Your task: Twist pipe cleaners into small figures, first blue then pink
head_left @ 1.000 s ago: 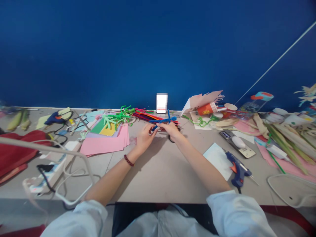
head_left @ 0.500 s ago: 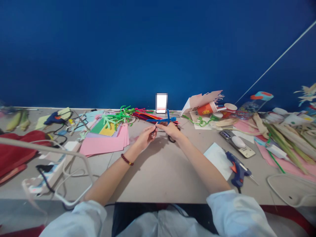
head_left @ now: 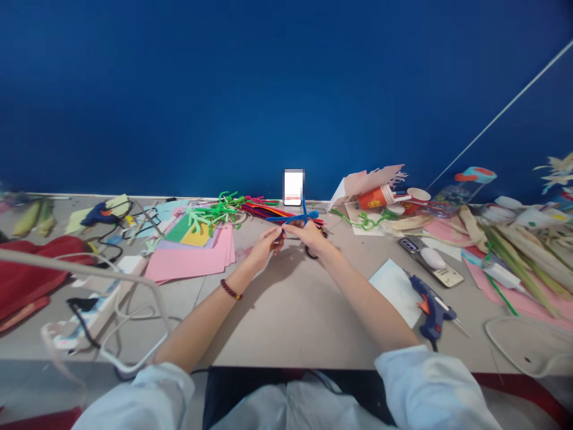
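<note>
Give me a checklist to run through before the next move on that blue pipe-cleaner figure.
1. Fuzzy blue pipe-cleaner figure held by both hands: ok. Left hand and right hand both grip it.
2. Twisted joint at its middle tight: cannot tell, fingers hide it.
3. Blue-and-orange plastic hot glue gun lying apart from the hands, on the right: ok.
4. That glue gun hot: cannot tell.
5. Black looped handle under the right hand free of the figure: cannot tell, partly hidden.
6. Stack of pink paper sheets out from under the hands: ok.
</note>
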Available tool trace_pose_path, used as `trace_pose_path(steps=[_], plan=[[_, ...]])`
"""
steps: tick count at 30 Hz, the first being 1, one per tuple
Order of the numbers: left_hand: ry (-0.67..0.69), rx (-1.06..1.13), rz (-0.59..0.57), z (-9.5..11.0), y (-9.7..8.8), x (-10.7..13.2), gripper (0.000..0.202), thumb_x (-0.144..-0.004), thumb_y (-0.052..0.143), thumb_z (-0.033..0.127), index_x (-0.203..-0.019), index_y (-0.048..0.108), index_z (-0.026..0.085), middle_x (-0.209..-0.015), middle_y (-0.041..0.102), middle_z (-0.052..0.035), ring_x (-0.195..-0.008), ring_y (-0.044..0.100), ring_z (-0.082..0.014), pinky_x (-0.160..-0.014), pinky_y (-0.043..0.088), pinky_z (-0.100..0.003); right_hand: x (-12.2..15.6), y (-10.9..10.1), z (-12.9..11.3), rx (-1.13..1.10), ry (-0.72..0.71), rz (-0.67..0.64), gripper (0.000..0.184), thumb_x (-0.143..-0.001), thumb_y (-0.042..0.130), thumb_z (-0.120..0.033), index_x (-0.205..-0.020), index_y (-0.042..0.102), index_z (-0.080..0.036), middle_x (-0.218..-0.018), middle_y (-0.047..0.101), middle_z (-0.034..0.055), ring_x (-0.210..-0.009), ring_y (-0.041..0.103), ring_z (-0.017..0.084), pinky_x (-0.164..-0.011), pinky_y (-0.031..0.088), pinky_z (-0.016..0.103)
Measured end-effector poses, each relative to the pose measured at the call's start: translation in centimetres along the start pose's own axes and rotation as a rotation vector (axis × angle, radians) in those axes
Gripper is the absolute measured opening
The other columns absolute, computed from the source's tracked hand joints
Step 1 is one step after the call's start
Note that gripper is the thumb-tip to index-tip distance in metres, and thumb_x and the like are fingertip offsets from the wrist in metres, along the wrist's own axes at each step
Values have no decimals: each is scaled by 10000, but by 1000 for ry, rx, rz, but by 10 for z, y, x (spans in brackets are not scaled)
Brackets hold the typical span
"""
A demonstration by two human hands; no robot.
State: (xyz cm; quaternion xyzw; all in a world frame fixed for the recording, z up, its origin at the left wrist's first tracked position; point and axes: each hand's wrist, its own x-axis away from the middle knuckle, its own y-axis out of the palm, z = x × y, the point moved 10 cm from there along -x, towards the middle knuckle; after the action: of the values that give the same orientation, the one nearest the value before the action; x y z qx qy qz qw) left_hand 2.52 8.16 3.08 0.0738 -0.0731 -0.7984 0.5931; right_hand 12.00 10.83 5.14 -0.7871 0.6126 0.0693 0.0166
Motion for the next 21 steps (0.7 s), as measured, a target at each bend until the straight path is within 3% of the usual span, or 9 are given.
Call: trace_pose_path(steps=[3,6,12,16,21], plan=[[277,-410,179,28,-13,6,283,-788,587,451,-830,576,172,-689,527,-2,-577,463,-99,-502,348,-224,-1,-4,6,-32,37,72,264,-595,746,-390,-699,630,-177,-697,647,5,-680,580,146,-715,448,289],[554,-848,330,56,-11,21,239,-809,595,356,-971,591,180,-830,593,-31,-659,517,-115,-600,414,-240,-1,-7,14,-72,99,137,289,-552,767,-379,-682,615,-171,-678,632,2,-658,570,139,-691,453,289],[910,-1276,343,66,9,38,136,-872,506,216,-935,624,188,-935,678,-67,-850,629,-166,-729,463,-265,3,-8,33,-117,260,205,337,-492,792,-371,-700,617,-171,-649,619,0,-617,570,137,-623,460,286],[915,-1330,365,63,8,37,164,-881,498,229,-943,643,184,-944,694,-84,-852,645,-183,-737,462,-281,4,-9,36,-125,274,236,335,-483,796,-359,-698,621,-172,-640,615,3,-612,563,139,-612,465,288],[696,-1145,328,57,-2,27,204,-905,452,255,-966,631,181,-982,670,-97,-902,619,-185,-770,445,-285,0,-7,24,-62,124,208,285,-536,764,-354,-710,625,-176,-694,641,15,-665,574,151,-660,464,300]])
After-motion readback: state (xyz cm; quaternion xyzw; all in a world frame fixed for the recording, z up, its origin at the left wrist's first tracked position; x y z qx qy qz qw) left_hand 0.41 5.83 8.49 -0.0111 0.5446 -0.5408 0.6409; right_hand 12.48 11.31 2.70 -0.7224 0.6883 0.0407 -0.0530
